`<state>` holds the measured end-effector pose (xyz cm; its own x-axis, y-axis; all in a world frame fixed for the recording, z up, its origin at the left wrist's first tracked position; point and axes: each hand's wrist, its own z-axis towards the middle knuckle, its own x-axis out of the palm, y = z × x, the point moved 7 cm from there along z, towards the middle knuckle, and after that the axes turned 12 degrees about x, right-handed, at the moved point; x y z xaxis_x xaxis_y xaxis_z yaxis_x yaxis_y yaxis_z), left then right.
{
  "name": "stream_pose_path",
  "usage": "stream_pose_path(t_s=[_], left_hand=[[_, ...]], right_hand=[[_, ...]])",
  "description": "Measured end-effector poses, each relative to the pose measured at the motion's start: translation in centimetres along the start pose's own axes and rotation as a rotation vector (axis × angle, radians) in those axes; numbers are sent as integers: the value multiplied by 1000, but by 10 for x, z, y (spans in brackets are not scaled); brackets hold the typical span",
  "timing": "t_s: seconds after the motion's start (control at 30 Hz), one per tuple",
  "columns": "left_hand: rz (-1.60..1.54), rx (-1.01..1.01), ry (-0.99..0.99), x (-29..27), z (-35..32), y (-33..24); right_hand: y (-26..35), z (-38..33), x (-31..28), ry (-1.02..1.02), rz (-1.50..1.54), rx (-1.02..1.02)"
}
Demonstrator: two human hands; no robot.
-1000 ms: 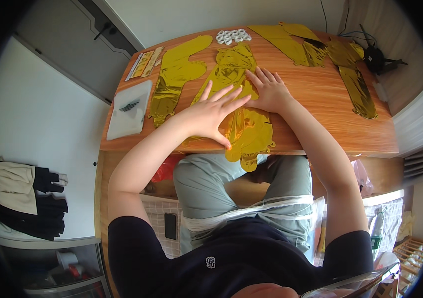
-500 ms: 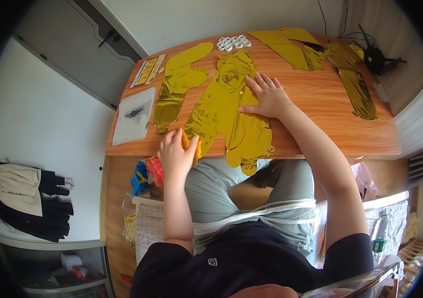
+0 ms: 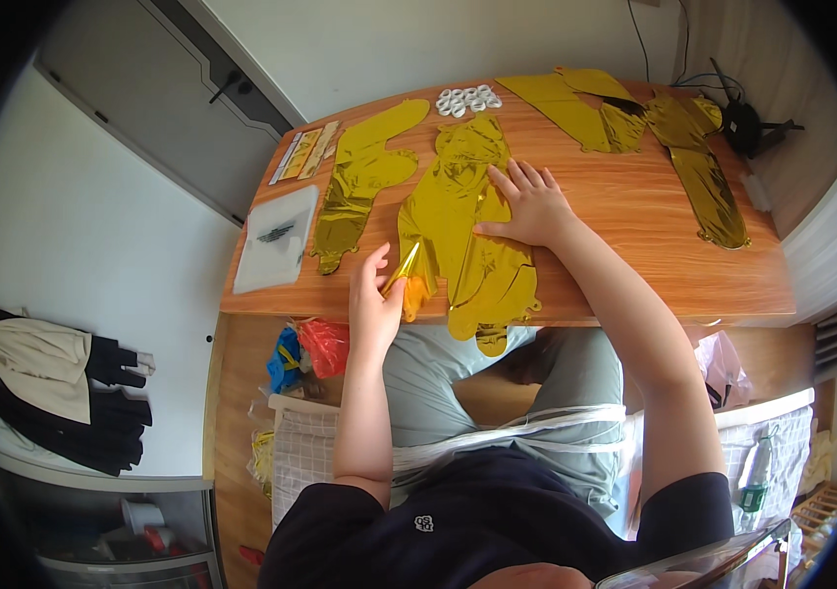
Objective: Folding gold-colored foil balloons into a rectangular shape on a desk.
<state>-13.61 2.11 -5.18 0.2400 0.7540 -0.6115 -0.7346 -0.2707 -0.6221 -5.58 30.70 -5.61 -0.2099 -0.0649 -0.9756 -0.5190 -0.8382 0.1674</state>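
A flat gold foil balloon (image 3: 458,211) lies along the wooden table (image 3: 634,226), its lower end hanging over the near edge. My left hand (image 3: 374,299) pinches the balloon's lower left corner at the table's front edge and lifts it a little. My right hand (image 3: 534,203) lies flat, fingers spread, on the balloon's right side and presses it down. A second gold foil balloon (image 3: 359,182) lies just left of the first.
More gold foil balloons (image 3: 634,113) lie at the table's far right, beside a black device with cables (image 3: 744,126). Small white rings (image 3: 467,99), a card strip (image 3: 302,152) and a clear plastic bag (image 3: 276,239) lie at the far and left side. Coloured bags (image 3: 305,348) sit below the table.
My left hand drew back from the balloon's middle to the table's near edge and took hold of the balloon's lower left corner. My right hand stayed pressed on the foil.
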Motion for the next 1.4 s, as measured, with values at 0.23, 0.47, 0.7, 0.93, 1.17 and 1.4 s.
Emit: stream_pose_path(t_s=[0.23,0.47,0.7,0.93,1.17,1.4], left_hand=[[-422,167,-237,7,16,-13],[-535,604,102,45,51,-82],[-1371,104,517,104,77,-74],[-250,361,509,85,124,-4],[251,664,665,102,121,-10],[236,729,705,110,117,-17]], right_hand=[[0,1,0,12,-9,1],[-4,4,5,16,-19,-6],[-7,9,14,-28,-79,-27],[-2,9,15,36,-118,-9],[-8,16,20,74,-145,-14],[-4,16,26,9,-127,-53]])
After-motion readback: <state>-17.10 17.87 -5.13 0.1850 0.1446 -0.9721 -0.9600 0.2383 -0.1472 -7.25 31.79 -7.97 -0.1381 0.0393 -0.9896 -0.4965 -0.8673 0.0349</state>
